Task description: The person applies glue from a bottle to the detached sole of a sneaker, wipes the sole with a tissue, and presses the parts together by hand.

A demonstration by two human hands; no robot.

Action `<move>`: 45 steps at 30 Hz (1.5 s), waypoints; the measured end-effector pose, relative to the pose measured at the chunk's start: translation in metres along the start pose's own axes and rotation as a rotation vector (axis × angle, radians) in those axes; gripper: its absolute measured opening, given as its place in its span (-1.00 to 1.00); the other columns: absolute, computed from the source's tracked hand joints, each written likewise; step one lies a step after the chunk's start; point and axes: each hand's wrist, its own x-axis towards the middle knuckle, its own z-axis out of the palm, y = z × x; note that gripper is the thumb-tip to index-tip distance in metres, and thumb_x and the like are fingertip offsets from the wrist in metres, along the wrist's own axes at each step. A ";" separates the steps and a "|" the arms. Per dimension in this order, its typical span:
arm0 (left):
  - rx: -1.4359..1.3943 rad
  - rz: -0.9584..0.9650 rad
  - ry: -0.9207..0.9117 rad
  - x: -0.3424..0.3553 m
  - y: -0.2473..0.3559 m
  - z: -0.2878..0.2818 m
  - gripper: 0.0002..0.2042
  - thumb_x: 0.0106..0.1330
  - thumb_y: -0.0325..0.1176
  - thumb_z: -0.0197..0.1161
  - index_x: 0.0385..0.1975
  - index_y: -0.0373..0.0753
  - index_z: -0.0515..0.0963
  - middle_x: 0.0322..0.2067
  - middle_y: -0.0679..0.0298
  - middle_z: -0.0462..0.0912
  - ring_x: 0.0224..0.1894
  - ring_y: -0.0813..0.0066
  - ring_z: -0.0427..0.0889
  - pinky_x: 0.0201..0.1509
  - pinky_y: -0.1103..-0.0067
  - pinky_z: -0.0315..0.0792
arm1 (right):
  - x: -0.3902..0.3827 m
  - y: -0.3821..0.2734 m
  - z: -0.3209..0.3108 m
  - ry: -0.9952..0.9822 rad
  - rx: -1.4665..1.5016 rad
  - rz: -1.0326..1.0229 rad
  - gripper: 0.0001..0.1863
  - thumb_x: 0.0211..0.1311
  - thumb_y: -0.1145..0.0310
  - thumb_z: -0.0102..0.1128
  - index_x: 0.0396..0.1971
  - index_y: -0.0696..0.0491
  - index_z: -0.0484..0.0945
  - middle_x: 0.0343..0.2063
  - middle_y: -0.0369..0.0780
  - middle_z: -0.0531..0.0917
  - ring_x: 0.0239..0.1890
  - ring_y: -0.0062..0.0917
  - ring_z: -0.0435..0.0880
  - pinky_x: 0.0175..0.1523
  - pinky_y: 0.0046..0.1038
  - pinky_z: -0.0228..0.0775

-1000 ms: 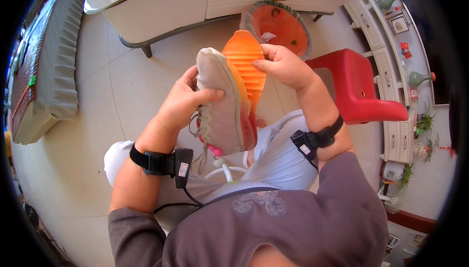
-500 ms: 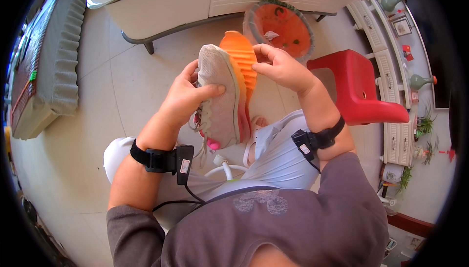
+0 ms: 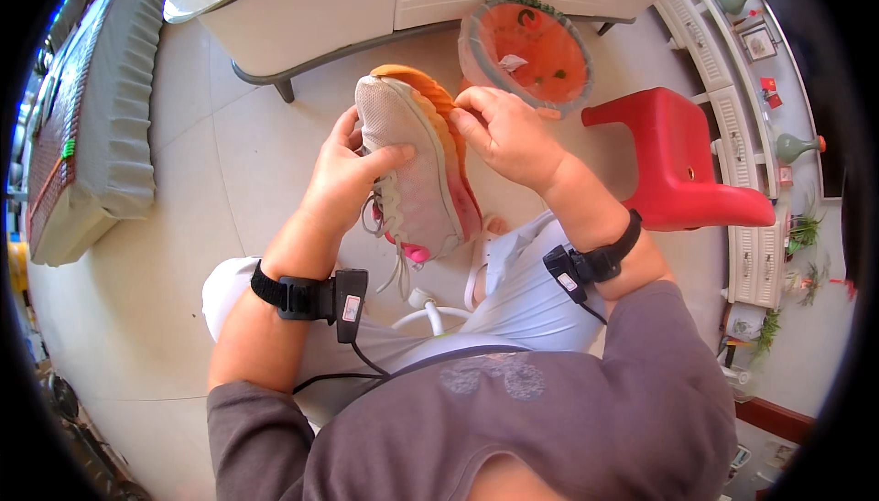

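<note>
My left hand (image 3: 351,173) is closed round a pale grey-white mesh sneaker (image 3: 414,176) with white laces and a pink piece near its heel. Its thumb lies across the upper, and the other fingers are mostly hidden behind the shoe. The toe points away from me. An orange ridged outsole (image 3: 423,87) lies along the shoe's underside, seen nearly edge-on. At its right edge, near the front, my right hand (image 3: 508,137) pinches it between thumb and fingers. Black straps with small boxes circle both my forearms.
A red plastic stool (image 3: 682,167) stands to the right. Beyond the shoe is an orange-lined waste bin (image 3: 469,48) beside a white cabinet table (image 3: 311,29). To the left stands a cloth-covered piece of furniture (image 3: 114,135). Drawers (image 3: 732,121) line the far right.
The outsole, earlier standing out from the shoe with its ridges showing, now lies closer against the underside. My right hand has shifted left with it; the shoe has tilted slightly.
</note>
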 end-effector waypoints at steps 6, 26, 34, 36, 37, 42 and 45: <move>-0.106 0.019 -0.114 -0.001 -0.002 -0.006 -0.37 -0.11 -0.60 0.24 0.05 -0.28 0.17 -0.14 0.23 0.42 -0.08 0.44 0.41 0.00 0.53 0.30 | 0.002 0.014 -0.010 0.027 0.214 0.315 -0.80 0.12 0.31 -0.09 -0.46 0.13 0.44 -0.60 -0.23 0.49 -0.51 -0.49 0.44 -0.33 -0.55 0.23; -0.068 0.154 -0.111 0.006 -0.005 -0.011 -0.40 0.02 -0.48 0.16 0.11 -0.24 0.10 0.02 0.26 0.26 0.08 0.44 0.22 0.09 0.54 0.14 | -0.003 -0.010 -0.013 0.073 1.113 0.419 -0.82 0.19 0.37 -0.12 -0.39 0.17 0.41 -0.50 -0.37 0.46 -0.46 -0.81 0.39 -0.33 -0.76 0.26; 0.157 0.019 0.033 0.003 -0.021 -0.002 -0.31 0.08 -0.15 0.17 0.16 -0.11 -0.07 0.08 0.29 0.15 0.07 0.45 0.17 0.10 0.43 0.12 | 0.001 -0.015 -0.001 0.107 1.025 0.435 -0.81 0.17 0.38 -0.07 -0.41 0.22 0.41 -0.58 -0.37 0.46 -0.54 -0.80 0.38 -0.44 -0.74 0.26; 0.141 0.165 0.005 0.004 -0.017 -0.001 -0.18 -0.05 -0.35 0.32 0.15 -0.26 -0.12 0.03 0.16 0.16 0.10 0.38 0.15 0.15 0.47 0.11 | 0.001 -0.022 -0.002 0.077 1.029 0.425 -0.81 0.17 0.37 -0.06 -0.41 0.21 0.42 -0.60 -0.37 0.45 -0.55 -0.80 0.38 -0.44 -0.74 0.26; 0.217 0.252 0.074 0.006 -0.018 0.003 -0.20 -0.07 -0.41 0.32 0.12 -0.27 -0.09 0.00 0.18 0.18 0.07 0.38 0.20 0.13 0.48 0.14 | -0.001 -0.023 -0.003 0.057 1.034 0.448 -0.81 0.17 0.37 -0.05 -0.41 0.21 0.42 -0.61 -0.37 0.46 -0.55 -0.80 0.39 -0.44 -0.74 0.26; 0.100 0.284 0.154 0.001 -0.007 0.005 -0.27 -0.04 -0.45 0.26 0.11 -0.29 -0.05 -0.01 0.19 0.22 0.05 0.37 0.25 0.14 0.50 0.13 | 0.000 -0.029 -0.005 0.030 1.015 0.487 -0.80 0.17 0.35 -0.06 -0.42 0.20 0.43 -0.57 -0.35 0.49 -0.53 -0.79 0.41 -0.40 -0.73 0.28; -0.040 0.213 0.069 -0.003 -0.008 0.000 -0.32 -0.02 -0.45 0.23 0.10 -0.29 0.00 0.00 0.19 0.24 0.06 0.39 0.25 0.14 0.50 0.12 | 0.000 -0.030 -0.007 0.056 1.118 0.459 -0.80 0.17 0.35 -0.07 -0.41 0.20 0.43 -0.53 -0.35 0.51 -0.48 -0.81 0.42 -0.37 -0.74 0.28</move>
